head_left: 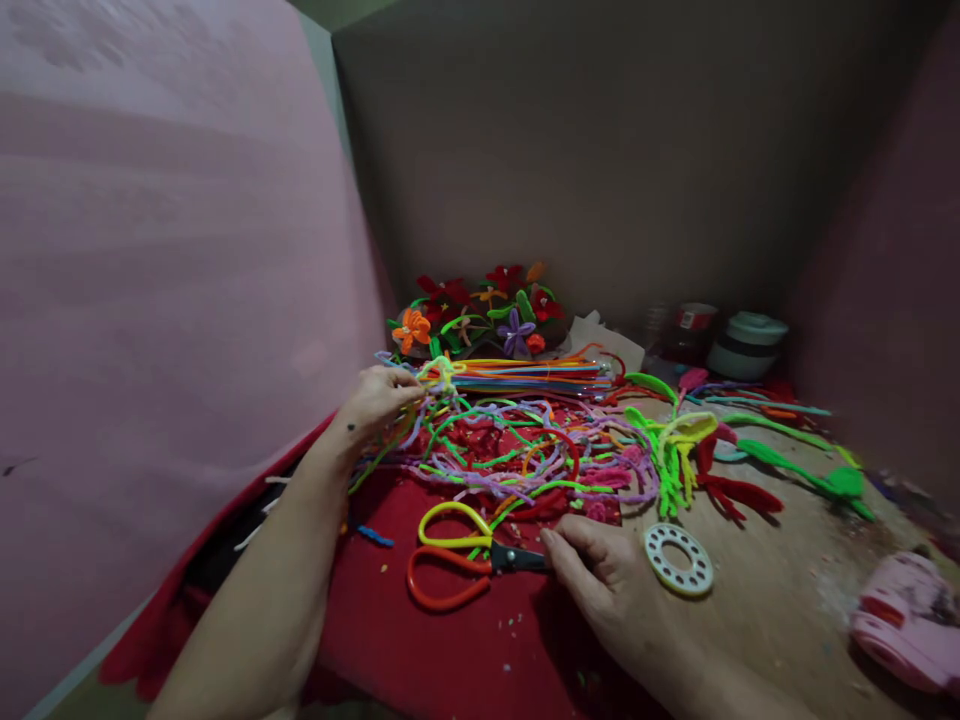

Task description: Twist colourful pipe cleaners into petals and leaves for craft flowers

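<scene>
- A person's left hand (pixel 379 395) reaches into a tangle of pipe cleaners (pixel 517 455) heaped on a red cloth (pixel 450 650). Its fingers (pixel 411 388) are drawn together, pinching a yellow and lilac strand at the heap's far-left corner.
- The right hand (pixel 607 580) lies low on the cloth, fingers pressed side by side, with the tips resting on the blade end of a pair of scissors (pixel 502 558). Whether they grip it or merely touch it cannot be told.
- The scissors lie flat, their yellow and orange loops pointing left and the blades hidden under the right hand. This seems to keep the tool beside that hand, just short of the heap.
- The tangle sits between the two hands. Its left corner is in the left fingers, and its near edge lies just beyond the right fingertips, apart from them as far as can be seen.
- A bundle of straight stems (pixel 532 375) lies across the back of the heap — likely kept apart so as not to bend. Made-up flowers (pixel 480 310) sit behind it against the wall.
- A white ring (pixel 679 560) rests on the bare table (pixel 787 600) just beside the right hand. Green pieces (pixel 810 470) and a lidded jar (pixel 746 345) lie farther right.
</scene>
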Action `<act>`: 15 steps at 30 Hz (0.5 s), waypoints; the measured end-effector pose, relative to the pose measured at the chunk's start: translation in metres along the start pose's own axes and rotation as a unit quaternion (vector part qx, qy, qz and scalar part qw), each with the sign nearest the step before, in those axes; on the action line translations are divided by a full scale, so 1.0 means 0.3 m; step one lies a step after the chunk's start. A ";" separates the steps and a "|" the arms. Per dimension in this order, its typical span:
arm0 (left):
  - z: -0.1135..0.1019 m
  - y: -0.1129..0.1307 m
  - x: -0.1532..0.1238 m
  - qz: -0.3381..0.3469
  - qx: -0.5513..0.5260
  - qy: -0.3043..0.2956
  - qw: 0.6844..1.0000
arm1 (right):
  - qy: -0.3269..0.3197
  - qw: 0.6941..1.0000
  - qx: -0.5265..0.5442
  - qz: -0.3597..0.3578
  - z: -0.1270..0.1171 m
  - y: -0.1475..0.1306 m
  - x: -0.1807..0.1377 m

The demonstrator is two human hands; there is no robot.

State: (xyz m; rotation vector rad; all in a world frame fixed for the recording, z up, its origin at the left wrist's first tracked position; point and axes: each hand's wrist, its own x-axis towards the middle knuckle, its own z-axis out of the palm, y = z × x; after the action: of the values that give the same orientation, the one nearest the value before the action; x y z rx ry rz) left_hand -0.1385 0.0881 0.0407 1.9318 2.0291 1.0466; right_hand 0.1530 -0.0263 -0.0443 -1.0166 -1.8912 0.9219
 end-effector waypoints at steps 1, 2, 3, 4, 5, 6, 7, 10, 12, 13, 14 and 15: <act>-0.003 0.008 -0.004 0.008 -0.009 -0.012 1.000 | 0.003 1.000 -0.001 -0.002 -0.001 -0.001 0.000; -0.005 0.016 -0.008 0.014 -0.016 -0.017 1.000 | 0.004 1.000 -0.003 -0.004 -0.001 -0.002 -0.001; -0.006 0.021 -0.009 0.016 -0.018 -0.015 1.000 | 0.004 1.000 -0.006 -0.005 -0.002 -0.002 -0.001; -0.007 0.024 -0.010 0.013 -0.014 -0.007 1.000 | 0.005 1.000 -0.009 -0.004 -0.002 -0.001 -0.001; -0.005 0.025 -0.009 0.006 -0.005 0.001 1.000 | 0.006 1.000 -0.010 -0.003 -0.002 0.000 0.000; -0.002 0.025 -0.008 0.000 0.003 0.006 1.000 | 0.006 1.000 -0.011 -0.001 -0.002 0.001 0.000; 0.001 0.025 -0.008 -0.004 0.006 0.011 1.000 | 0.006 1.000 -0.010 0.001 -0.001 0.002 0.001; 0.017 0.028 -0.011 0.006 -0.025 0.056 0.998 | 0.007 1.000 -0.003 0.002 0.001 0.002 0.003; 0.026 0.037 -0.019 0.018 -0.054 0.077 0.995 | 0.009 1.000 0.001 0.001 0.002 0.000 0.004; 0.031 0.042 -0.023 0.026 -0.065 0.067 0.995 | 0.011 1.000 0.002 0.001 0.003 -0.001 0.004; 0.034 0.047 -0.028 0.038 -0.069 0.037 0.996 | 0.011 1.000 0.002 0.000 0.003 -0.001 0.004; 0.038 0.051 -0.031 0.052 -0.056 -0.005 0.997 | 0.011 1.000 0.003 0.000 0.002 -0.002 0.003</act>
State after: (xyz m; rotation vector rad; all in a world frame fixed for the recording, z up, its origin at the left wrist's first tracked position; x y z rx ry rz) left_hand -0.1182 0.0826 0.0377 1.9989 1.8398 1.1440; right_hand 0.1518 -0.0258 -0.0437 -1.0196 -1.8691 0.9129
